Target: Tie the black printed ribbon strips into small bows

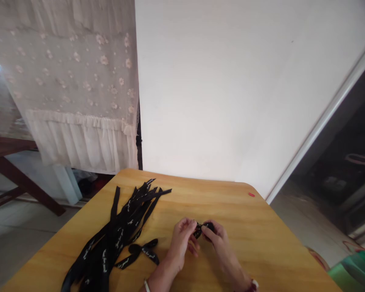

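Over the middle of the wooden table, my left hand (184,239) pinches one side of a small looped black ribbon (198,232). On the other side my right hand (215,237) grips the same ribbon between thumb and fingers, close to the left fingertips. Part of the ribbon is hidden by the fingers. Left of my hands lies a black ribbon bow (141,250) with pale lettering. Beyond it, a long pile of black ribbon strips (118,235) with the same lettering stretches from the near left edge toward the back.
A small red object (251,194) lies at the back right of the wooden table (246,259). Behind stand a white panel (219,89) and a floral lace curtain (88,81). Green material (355,269) shows at the lower right, beside the table.
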`<state>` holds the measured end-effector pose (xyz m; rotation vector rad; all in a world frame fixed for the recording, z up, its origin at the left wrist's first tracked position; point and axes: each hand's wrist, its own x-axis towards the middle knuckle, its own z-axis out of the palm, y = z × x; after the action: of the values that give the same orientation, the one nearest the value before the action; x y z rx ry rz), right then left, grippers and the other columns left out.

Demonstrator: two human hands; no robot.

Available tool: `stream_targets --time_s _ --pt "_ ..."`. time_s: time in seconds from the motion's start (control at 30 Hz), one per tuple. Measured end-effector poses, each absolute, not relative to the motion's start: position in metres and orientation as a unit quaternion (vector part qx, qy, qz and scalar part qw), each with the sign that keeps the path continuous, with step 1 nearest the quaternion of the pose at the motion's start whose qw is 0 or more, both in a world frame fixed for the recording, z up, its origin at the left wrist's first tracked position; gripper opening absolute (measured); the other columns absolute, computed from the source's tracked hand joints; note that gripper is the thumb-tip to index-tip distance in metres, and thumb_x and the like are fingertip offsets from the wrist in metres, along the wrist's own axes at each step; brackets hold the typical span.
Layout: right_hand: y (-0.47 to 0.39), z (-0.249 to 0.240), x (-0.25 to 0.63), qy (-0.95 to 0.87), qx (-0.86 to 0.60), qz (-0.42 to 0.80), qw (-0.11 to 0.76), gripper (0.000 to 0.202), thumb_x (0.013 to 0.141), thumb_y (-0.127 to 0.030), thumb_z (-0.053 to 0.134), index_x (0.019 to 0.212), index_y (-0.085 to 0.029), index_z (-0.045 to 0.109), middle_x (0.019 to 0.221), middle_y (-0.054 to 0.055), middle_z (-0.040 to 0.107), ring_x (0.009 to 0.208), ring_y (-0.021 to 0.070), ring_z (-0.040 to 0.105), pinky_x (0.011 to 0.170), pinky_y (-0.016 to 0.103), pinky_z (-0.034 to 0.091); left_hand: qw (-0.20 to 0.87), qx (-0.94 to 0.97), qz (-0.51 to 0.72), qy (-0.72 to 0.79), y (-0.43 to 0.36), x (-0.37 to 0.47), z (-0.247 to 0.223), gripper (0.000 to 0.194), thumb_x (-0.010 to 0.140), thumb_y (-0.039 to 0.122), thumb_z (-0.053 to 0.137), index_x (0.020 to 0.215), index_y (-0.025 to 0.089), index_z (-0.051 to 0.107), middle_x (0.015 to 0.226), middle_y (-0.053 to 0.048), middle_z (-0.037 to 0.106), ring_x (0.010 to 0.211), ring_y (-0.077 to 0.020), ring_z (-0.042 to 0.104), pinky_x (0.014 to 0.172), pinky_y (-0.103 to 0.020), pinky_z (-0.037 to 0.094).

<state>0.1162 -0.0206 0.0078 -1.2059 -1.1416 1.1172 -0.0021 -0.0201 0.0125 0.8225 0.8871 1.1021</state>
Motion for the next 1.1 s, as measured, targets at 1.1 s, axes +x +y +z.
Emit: stream_targets --time_s 1.1 --pt "-0.0241 0.0132 0.1108 -0.51 -0.505 0.464 0.52 0.021 0.063 -0.033 0.059 0.053 -0.017 0.049 0.045 -0.005 0.044 0.047 0.0104 0.04 0.048 0.021 0.03 0.676 0.377 0.482 0.411 -0.0162 -0.0032 0.0078 0.02 0.058 0.029 0.062 0.062 0.015 0.048 0.048 0.002 0.054 0.03 -0.0059 0.042 0.026 -0.017 0.031"
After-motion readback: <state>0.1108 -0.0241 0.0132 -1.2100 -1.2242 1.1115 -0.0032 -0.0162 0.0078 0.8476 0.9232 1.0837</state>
